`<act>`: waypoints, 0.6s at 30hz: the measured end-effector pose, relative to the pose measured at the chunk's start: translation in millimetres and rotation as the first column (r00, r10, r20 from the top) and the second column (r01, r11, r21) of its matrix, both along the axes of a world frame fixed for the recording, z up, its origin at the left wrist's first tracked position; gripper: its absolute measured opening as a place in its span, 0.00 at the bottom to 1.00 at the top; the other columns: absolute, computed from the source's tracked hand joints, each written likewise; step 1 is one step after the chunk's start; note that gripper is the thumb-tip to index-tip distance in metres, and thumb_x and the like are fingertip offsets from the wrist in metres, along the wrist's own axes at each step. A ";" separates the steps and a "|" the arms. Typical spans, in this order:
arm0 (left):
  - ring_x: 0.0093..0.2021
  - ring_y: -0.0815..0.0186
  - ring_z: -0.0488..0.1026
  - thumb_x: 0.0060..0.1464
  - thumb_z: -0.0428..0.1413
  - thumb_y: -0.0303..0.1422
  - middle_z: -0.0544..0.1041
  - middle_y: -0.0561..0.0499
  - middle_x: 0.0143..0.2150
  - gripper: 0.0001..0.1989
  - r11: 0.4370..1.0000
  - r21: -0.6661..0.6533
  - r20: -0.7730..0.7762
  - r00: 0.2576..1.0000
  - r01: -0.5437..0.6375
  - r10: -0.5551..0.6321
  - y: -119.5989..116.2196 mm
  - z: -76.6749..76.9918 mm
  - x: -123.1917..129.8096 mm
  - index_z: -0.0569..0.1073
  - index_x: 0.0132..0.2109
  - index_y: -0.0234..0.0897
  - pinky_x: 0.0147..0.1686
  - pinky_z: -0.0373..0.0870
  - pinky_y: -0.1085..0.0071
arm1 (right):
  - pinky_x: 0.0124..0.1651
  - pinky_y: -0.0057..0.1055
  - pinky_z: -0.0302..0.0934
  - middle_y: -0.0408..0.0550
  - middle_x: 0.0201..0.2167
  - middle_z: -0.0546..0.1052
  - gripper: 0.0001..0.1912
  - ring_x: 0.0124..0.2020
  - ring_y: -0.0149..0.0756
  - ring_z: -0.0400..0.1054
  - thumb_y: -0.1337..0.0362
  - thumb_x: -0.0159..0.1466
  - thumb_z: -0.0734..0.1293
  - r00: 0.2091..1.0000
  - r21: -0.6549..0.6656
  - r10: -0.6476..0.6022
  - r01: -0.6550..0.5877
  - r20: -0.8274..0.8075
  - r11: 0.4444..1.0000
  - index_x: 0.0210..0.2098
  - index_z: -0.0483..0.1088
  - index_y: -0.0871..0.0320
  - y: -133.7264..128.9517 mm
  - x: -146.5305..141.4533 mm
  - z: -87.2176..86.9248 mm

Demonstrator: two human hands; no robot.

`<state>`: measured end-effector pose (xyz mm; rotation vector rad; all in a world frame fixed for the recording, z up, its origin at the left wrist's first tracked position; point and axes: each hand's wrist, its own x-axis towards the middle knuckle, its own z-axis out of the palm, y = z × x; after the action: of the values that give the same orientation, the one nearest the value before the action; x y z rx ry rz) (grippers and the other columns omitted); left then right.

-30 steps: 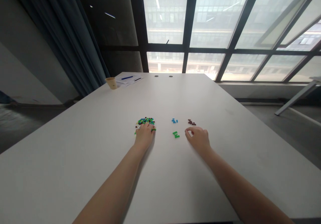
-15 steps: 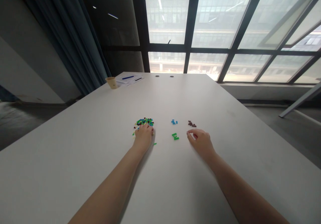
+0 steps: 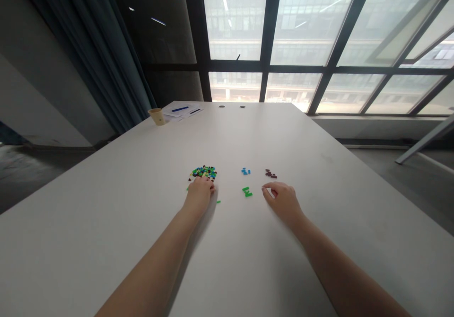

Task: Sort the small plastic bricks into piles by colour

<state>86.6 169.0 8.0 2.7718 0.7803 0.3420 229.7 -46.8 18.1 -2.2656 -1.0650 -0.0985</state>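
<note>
My left hand [image 3: 200, 192] lies at the near edge of a mixed pile of small coloured toy bricks [image 3: 204, 171]. Its fingers are curled down and together, and the fingertips are hidden, so what they hold does not show. My right hand [image 3: 282, 198] rests on the table with thumb and index finger pinched; anything between them is too small to make out. Left of the pinch lie several green bricks [image 3: 247, 192]. Beyond it is a small group of dark brown bricks [image 3: 271, 173], with blue bricks [image 3: 245, 171] to their left. One green brick [image 3: 218, 202] lies alone near my left hand.
The white table [image 3: 248, 137] stretches away toward large windows. At its far left stand a paper cup [image 3: 157, 117] and papers [image 3: 184, 113] with a blue pen [image 3: 180, 109] on them. Two dark round discs [image 3: 242, 107] show near the far edge.
My left hand has drawn back slightly toward me and left, uncovering more of the pile's near side. My right hand keeps its pinch in about the same place. The view has shifted slightly.
</note>
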 end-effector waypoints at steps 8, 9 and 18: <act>0.40 0.62 0.69 0.54 0.44 0.27 0.75 0.46 0.38 0.11 0.991 -0.075 0.172 0.980 0.114 -0.100 -23.6 6.3 4.6 0.70 0.36 0.36 0.44 0.65 0.64 | 0.35 0.28 0.51 0.43 0.20 0.70 0.12 0.26 0.31 0.63 0.63 0.59 0.60 0.999 0.045 0.031 -0.032 0.019 0.998 0.29 0.75 0.56 0.1 -3.0 0.9; 0.40 0.63 0.69 0.55 0.44 0.28 0.75 0.46 0.38 0.11 0.978 -0.107 0.229 0.962 0.180 -0.151 -30.6 8.6 4.2 0.70 0.38 0.36 0.44 0.65 0.65 | 0.35 0.28 0.51 0.43 0.19 0.69 0.11 0.26 0.31 0.62 0.63 0.59 0.60 0.999 0.064 0.043 -0.045 0.027 0.997 0.30 0.75 0.56 -0.3 -4.2 1.7; 0.40 0.66 0.69 0.56 0.48 0.32 0.73 0.48 0.37 0.08 0.861 -0.212 0.464 0.823 0.463 -0.329 -79.5 30.9 -2.0 0.70 0.39 0.38 0.43 0.66 0.68 | 0.38 0.30 0.52 0.40 0.19 0.65 0.09 0.26 0.30 0.60 0.59 0.57 0.66 0.951 0.217 0.292 -0.308 0.102 0.926 0.35 0.75 0.54 -1.9 -21.7 11.1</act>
<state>84.7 89.5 38.9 2.3502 0.1171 0.6284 208.0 -48.8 29.2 -1.8811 -1.3512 -0.1637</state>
